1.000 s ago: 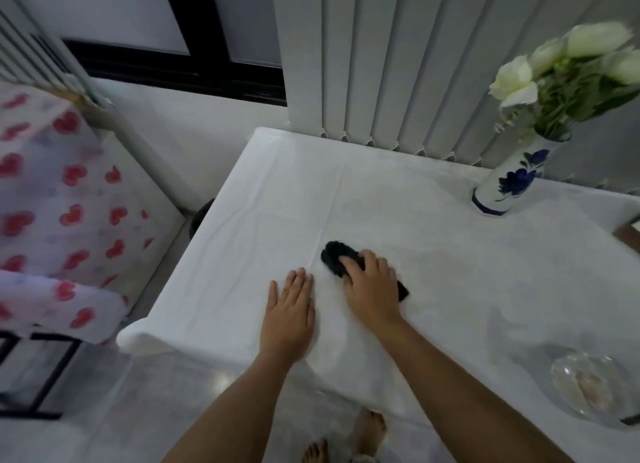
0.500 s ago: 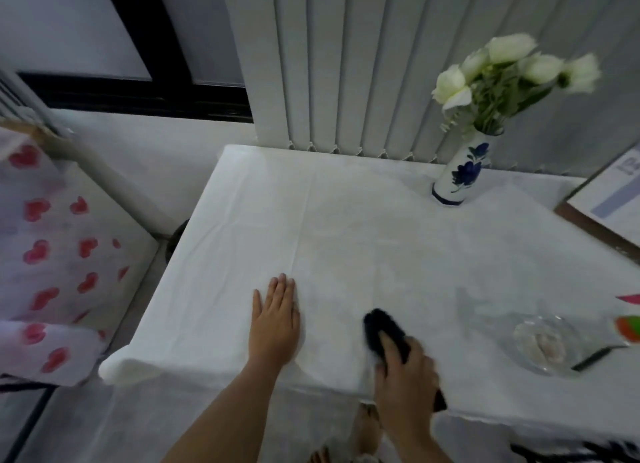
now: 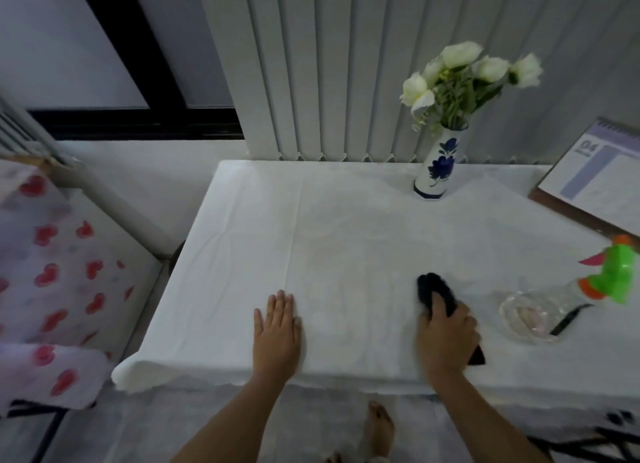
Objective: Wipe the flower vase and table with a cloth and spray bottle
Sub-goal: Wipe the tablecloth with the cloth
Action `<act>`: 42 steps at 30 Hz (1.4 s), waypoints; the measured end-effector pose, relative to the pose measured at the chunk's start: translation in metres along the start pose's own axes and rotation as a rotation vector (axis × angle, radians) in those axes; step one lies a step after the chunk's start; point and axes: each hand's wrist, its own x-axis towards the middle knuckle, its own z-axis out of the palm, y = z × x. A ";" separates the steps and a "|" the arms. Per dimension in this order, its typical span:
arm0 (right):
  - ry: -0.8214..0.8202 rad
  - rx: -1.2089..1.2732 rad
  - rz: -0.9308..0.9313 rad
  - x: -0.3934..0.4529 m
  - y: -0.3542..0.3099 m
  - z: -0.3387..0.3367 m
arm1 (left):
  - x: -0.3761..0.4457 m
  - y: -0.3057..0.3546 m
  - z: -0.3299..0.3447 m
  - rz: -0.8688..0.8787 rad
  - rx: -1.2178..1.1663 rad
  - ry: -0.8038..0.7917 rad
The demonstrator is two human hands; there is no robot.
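While the right hand [image 3: 446, 331] presses the dark cloth [image 3: 434, 289] flat onto the table [image 3: 346, 227], its fingers are curled down over the fabric and clamped on it; one end of the cloth sticks out ahead of the fingertips, the other pokes out by the wrist near the table's front edge. Cloth sits right of centre, close to the front edge. Left hand [image 3: 277, 331] lies palm-down on the white tablecloth well apart from the right, fingers straight and together, holding nothing, heel of the hand at the front edge. Spray bottle [image 3: 585, 291] lies on its side just right of the cloth hand: clear body, orange collar, green head with a pink trigger, head pointing away toward the right edge; not touching the hand. Flower vase [image 3: 438, 166] stands upright at the back of the table, right of centre, white with blue flower print, white blooms [image 3: 464, 68] and green stems in it, well apart from both hands. A desk calendar [image 3: 595, 182] leans at the back right corner. Vertical blinds [image 3: 329, 64] hang behind the table, dark window frame [image 3: 138, 68] to their left. Heart-print fabric [image 3: 52, 272] covers something to the left of the table. A bare foot [image 3: 379, 428] shows on the floor below the front edge.
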 end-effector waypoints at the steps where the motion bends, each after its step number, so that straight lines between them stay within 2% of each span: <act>1: -0.056 0.032 -0.105 -0.036 -0.015 0.003 | -0.002 0.000 0.000 0.005 0.004 0.011; 4: -0.136 0.050 -0.633 -0.103 -0.052 0.013 | -0.004 -0.003 -0.001 0.007 -0.025 0.029; 6: -0.128 0.013 -0.826 -0.082 -0.053 0.007 | -0.003 -0.003 0.000 -0.004 -0.021 0.017; 7: -0.073 -0.009 -0.780 -0.059 -0.045 0.002 | -0.002 -0.002 0.000 -0.014 -0.015 0.004; 11: -0.033 -0.070 -0.074 0.006 0.030 -0.027 | -0.007 0.005 0.000 -0.038 -0.022 -0.038; 13: -0.012 -0.061 0.085 -0.010 0.055 -0.030 | -0.009 0.003 0.000 -0.050 0.011 -0.042; 15: -0.040 -0.047 0.136 -0.043 0.050 -0.029 | -0.007 0.003 0.001 -0.061 0.047 -0.031; 16: -0.066 -0.038 0.102 -0.061 0.042 -0.029 | -0.008 0.006 0.001 -0.059 0.040 -0.028; 17: -0.102 -0.020 0.008 -0.077 0.032 -0.029 | -0.009 0.010 0.001 -0.060 0.027 -0.027; 20: -0.162 -0.073 -0.427 -0.101 0.012 -0.027 | -0.008 0.018 0.001 -0.090 -0.015 -0.028; 21: -0.160 -0.081 -0.477 -0.096 0.017 -0.033 | -0.009 0.022 0.000 -0.092 -0.019 -0.038; 23: -0.149 -0.053 -0.360 -0.073 0.042 -0.044 | -0.008 0.038 -0.002 -0.044 -0.012 -0.063; 25: -0.136 -0.073 -0.105 -0.049 0.080 -0.050 | -0.007 0.056 -0.004 0.018 0.003 -0.102; 27: -0.088 -0.088 0.090 -0.035 0.126 -0.062 | 0.001 0.086 -0.008 0.119 0.020 -0.077; 31: -0.169 -0.165 0.165 -0.042 0.190 -0.078 | 0.017 0.172 -0.010 0.341 -0.122 -0.096; 34: -0.218 -0.026 0.240 -0.055 0.218 -0.087 | 0.004 0.258 -0.008 0.463 -0.369 -0.210; 37: -0.205 0.202 0.386 -0.053 0.242 -0.102 | -0.013 0.333 -0.010 0.484 -0.564 -0.303; 39: -0.163 0.347 0.476 -0.049 0.261 -0.114 | -0.020 0.370 -0.003 0.476 -0.667 -0.227; 42: -0.079 0.481 0.589 -0.043 0.294 -0.133 | -0.030 0.397 0.002 0.323 -0.859 -0.040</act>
